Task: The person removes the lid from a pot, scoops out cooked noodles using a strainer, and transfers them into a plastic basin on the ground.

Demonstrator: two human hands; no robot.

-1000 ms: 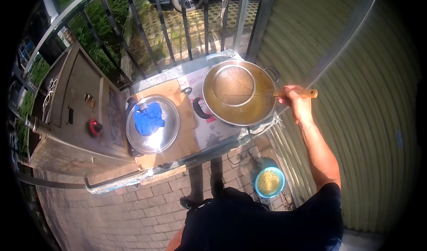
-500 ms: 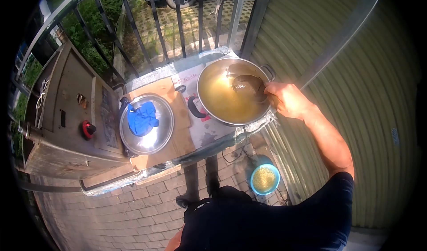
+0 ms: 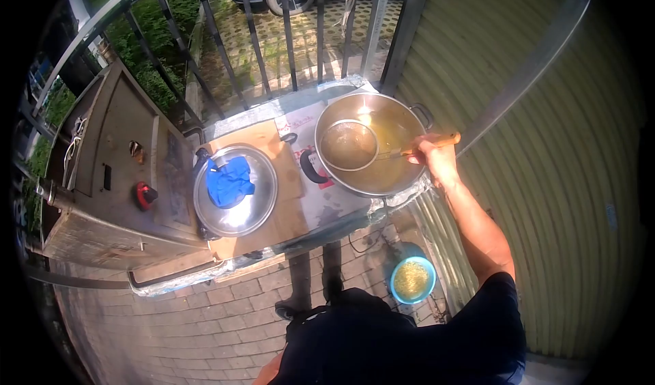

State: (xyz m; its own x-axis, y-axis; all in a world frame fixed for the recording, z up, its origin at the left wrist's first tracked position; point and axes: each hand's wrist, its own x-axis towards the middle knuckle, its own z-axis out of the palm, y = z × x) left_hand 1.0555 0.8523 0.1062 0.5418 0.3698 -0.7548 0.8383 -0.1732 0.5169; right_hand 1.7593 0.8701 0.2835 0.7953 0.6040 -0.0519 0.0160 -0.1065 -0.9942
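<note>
My right hand point(image 3: 431, 154) is closed around the wooden handle of a round mesh strainer point(image 3: 348, 145). The strainer's bowl lies inside a large metal pot point(image 3: 398, 122), toward its left side, over yellowish liquid. Beside the pot on the left sits a round metal lid point(image 3: 262, 204) with a crumpled blue cloth point(image 3: 230, 182) on top. My left hand is out of sight; only a bit of the left arm shows at the bottom edge.
A turquoise bowl point(image 3: 432, 284) of yellowish bits stands on the brick floor, right of my legs. A worn metal cabinet point(image 3: 112, 160) is at the left, a black railing point(image 3: 286, 37) behind the worktop, and a corrugated wall point(image 3: 546, 201) at the right.
The strainer was at the pot's upper middle, then tipped at its right side, and now lies flat at the left. My right hand swung right and back left with it.
</note>
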